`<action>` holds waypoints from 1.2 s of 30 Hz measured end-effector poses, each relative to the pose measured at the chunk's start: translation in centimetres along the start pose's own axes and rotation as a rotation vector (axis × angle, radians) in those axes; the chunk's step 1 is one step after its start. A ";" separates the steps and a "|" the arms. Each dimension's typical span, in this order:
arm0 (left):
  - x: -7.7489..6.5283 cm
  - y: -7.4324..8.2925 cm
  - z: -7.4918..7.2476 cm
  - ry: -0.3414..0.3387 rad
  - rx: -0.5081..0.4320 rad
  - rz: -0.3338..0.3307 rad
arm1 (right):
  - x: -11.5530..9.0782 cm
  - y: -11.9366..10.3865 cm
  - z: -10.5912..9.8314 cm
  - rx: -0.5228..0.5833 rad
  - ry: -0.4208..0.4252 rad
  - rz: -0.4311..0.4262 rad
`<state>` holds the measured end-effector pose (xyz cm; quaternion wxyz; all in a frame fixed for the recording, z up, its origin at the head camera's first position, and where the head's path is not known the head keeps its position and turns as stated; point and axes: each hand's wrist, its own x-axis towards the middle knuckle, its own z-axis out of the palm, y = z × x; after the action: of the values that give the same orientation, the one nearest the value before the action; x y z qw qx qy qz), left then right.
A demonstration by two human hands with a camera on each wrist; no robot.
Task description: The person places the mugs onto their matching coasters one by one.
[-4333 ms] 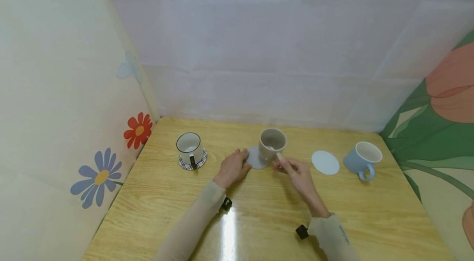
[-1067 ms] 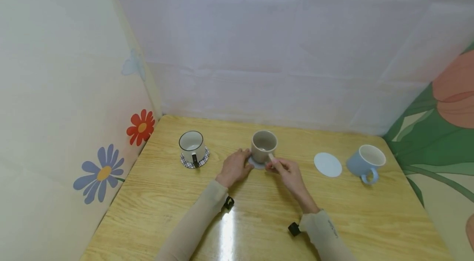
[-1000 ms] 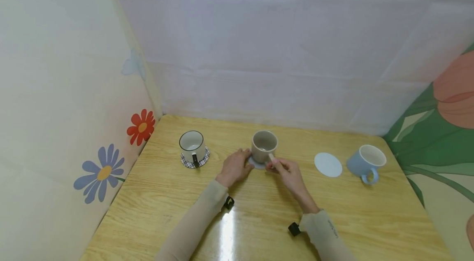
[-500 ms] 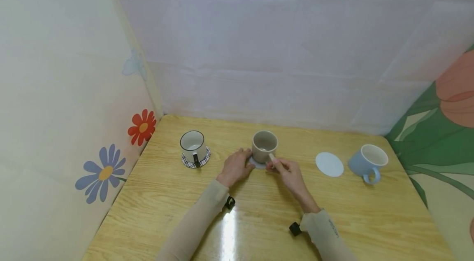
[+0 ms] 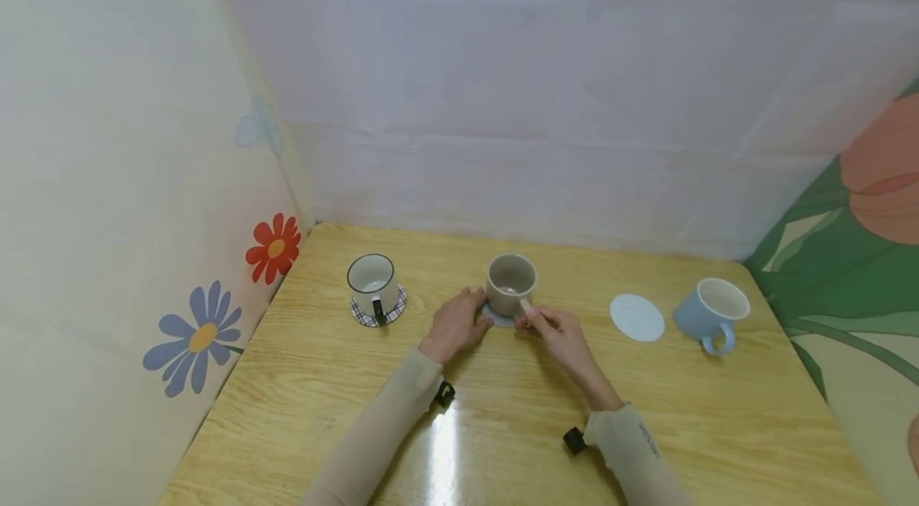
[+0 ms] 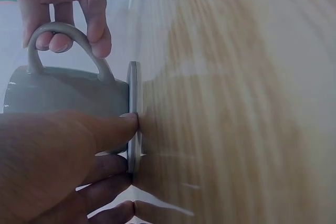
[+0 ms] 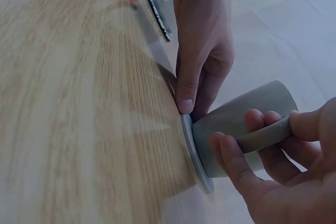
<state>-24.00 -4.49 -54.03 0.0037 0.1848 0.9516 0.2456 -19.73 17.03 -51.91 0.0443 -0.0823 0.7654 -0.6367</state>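
A grey-beige mug (image 5: pixel 511 282) stands upright on a round grey coaster (image 5: pixel 497 320) at the middle of the table. My right hand (image 5: pixel 562 338) holds its handle, thumb on one side and fingers on the other; the right wrist view shows fingertips through the handle (image 7: pixel 265 136). On the mug's left, my left hand (image 5: pixel 454 324) holds the coaster's edge between thumb and fingers. Its thumb (image 6: pixel 118 129) lies against the rim in the left wrist view, close beside the mug's base. The coaster's far part is hidden behind the mug.
A white mug with a black rim (image 5: pixel 372 282) sits on a checked coaster (image 5: pixel 395 310) to the left. A pale blue coaster (image 5: pixel 636 318) lies at right, beside a blue mug (image 5: pixel 700 314) on the wooden table (image 5: pixel 502 434). Cloth walls stand behind and at both sides.
Since the oldest frame, my right hand has brought the mug left and toward me, from the coaster's right side to its middle. Over the last second both hands stay nearly still.
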 end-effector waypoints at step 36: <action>-1.2 -1.1 -1.3 -0.088 -0.131 0.053 | -1.4 -2.2 -1.5 -0.301 0.003 -0.024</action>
<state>-23.45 -6.43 -53.51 0.0511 0.2199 0.9272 0.2988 -18.46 18.32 -49.52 0.0226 -0.0963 0.8512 -0.5154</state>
